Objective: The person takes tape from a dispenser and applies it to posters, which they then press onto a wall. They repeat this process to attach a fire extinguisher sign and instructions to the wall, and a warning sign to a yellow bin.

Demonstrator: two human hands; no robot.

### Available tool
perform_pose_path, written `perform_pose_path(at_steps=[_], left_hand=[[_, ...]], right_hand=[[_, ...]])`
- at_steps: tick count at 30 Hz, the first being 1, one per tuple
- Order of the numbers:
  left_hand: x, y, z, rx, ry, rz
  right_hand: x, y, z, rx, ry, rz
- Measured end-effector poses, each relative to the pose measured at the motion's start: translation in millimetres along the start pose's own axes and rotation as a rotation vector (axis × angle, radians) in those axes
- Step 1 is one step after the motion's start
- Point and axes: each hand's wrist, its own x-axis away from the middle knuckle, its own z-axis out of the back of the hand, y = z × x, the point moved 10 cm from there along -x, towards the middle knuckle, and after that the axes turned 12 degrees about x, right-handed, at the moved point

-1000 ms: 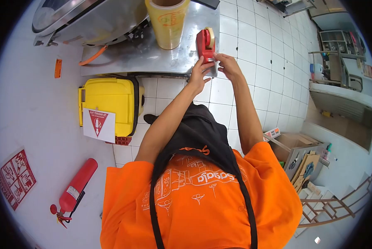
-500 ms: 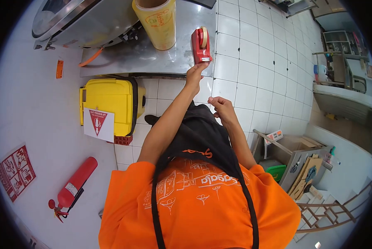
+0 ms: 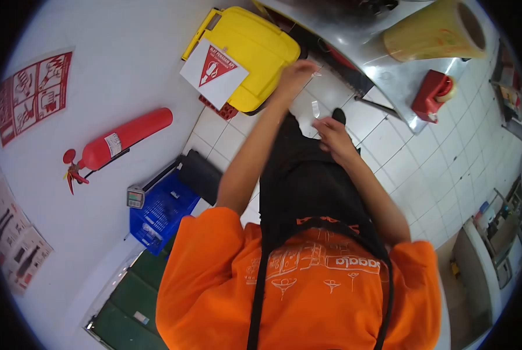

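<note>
My left hand is raised in front of the yellow bin, fingers pinched, with a small glint of clear tape at the tips. Lower and to the right, my right hand is closed, its thumb and finger pinching a short strip of clear tape that sticks up. The hands are apart. Off to the right, a red tape dispenser stands on the corner of the metal table, away from both hands.
A yellow bin bears a fire extinguisher sign. On the wall hangs a red fire extinguisher. A large roll of plastic wrap is on the table. A blue crate stands at the lower left.
My left hand has left the tape dispenser and moved toward the yellow bin. My right hand now shows a strip of tape. The view has swung to the left.
</note>
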Motion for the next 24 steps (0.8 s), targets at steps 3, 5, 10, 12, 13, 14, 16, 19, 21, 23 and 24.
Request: perform_pose_path(at_steps=[3,5,10,12,13,14,16,19,21,23,24], left_hand=[[-26.2,42.4,131.9,-0.428,0.128,-0.074],[-48.7,54.6,183.1,-0.612,0.116,-0.098],[-105.6,20.4,272.1,-1.030,0.027,-0.243],[-109.5,7.2,285.4,-1.066,0.041,-0.266],[-110.2,7.5,286.7,-1.101,0.057,-0.314],[-110.6,5.2,288.1,-1.064,0.050,-0.315],[-110.2,0.9,289.5,-1.088,0.064,-0.297],[-108.0,3.4,284.1,-1.147,0.107,-0.288],[-110.3,1.3,285.4,-1.172,0.129,-0.280],[-110.7,-3.5,285.1,-1.140,0.092,-0.359],[-110.3,-5.0,286.0,-1.133,0.090,-0.357]], right_hand=[[-92.5,11.4,-90.1,-0.043,-0.042,-0.058],[-158.9,29.2,-130.2,0.037,0.055,-0.081],[-245.5,65.4,-169.9,0.097,0.331,-0.195],[-252.8,75.7,-175.5,0.083,0.370,-0.237],[-252.8,78.7,-175.0,0.073,0.411,-0.257],[-251.8,79.7,-174.3,0.074,0.451,-0.276],[-253.4,83.0,-174.8,0.096,0.482,-0.283],[-257.3,79.2,-173.5,0.124,0.519,-0.285],[-261.4,81.3,-173.1,0.133,0.535,-0.297],[-268.0,86.8,-172.9,0.135,0.532,-0.298],[-270.1,87.1,-172.9,0.135,0.537,-0.295]])
